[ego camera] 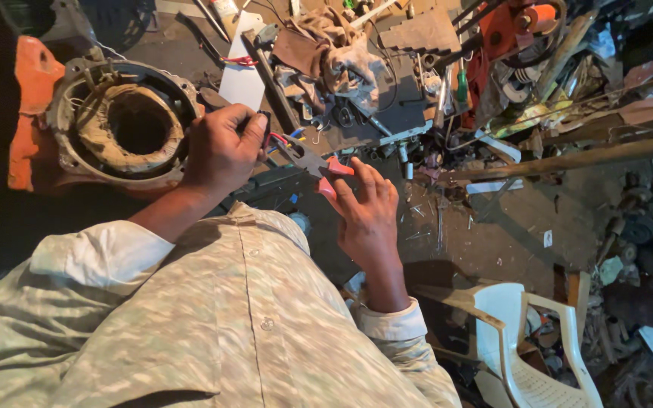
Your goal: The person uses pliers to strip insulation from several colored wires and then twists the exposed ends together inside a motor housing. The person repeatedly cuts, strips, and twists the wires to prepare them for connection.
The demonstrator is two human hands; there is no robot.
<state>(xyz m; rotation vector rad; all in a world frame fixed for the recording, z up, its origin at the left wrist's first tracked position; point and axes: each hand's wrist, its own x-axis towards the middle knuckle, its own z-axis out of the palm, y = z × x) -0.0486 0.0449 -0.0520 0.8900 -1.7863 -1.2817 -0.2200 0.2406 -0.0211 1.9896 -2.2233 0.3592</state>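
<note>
Pliers point(313, 162), 1 pair with red handles, sit gripped in your right hand point(368, 211) at the bench's centre. Your left hand point(221, 151) pinches coloured wires point(285, 140) beside 1 motor stator point(122, 125). Wire ends are hidden behind your fingers; clutter beyond is hard to make out.

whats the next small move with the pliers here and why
Probably squeeze the red handles: the right hand holds the pliers with their nose at the coloured wires that the left hand pinches beside the motor stator. Whether the nose already bites is unclear.
</note>
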